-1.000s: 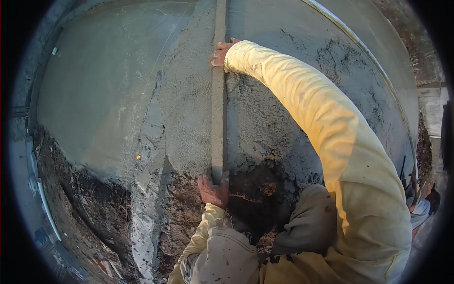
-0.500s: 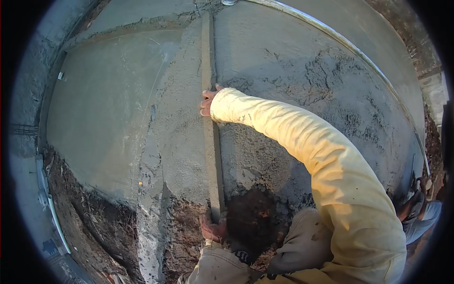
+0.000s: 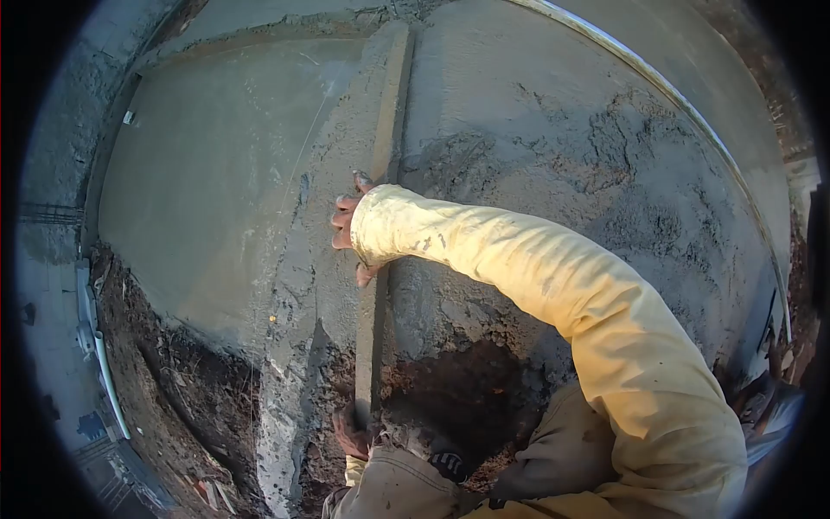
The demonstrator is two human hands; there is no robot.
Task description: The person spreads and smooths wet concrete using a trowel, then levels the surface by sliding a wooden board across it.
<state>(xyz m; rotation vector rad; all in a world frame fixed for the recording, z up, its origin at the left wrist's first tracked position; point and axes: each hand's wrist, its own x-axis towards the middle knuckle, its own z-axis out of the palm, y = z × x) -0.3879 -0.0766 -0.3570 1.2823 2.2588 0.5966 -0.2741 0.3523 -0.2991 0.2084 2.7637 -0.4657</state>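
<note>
A long, straight screed bar, coated in grey cement, lies across wet concrete and runs from the far side toward my legs. My right hand, at the end of a yellow sleeve, lies over the middle of the bar. Its fingers are spread past the bar's left edge, and the sleeve cuff covers part of the palm. Down at the near end, my left hand is closed around the bar, partly in shadow beside my knee.
Smooth concrete spreads at the left, with rougher concrete on the right. A pale curved edge strip borders the right side. Dark soil is exposed near my knees. A white pipe lies at the lower left. Another person's leg shows far right.
The bar has tilted, its far end moving right and its near end left. My right hand has slid nearer and left, its fingers now spread. My left hand has moved left with the bar's end.
</note>
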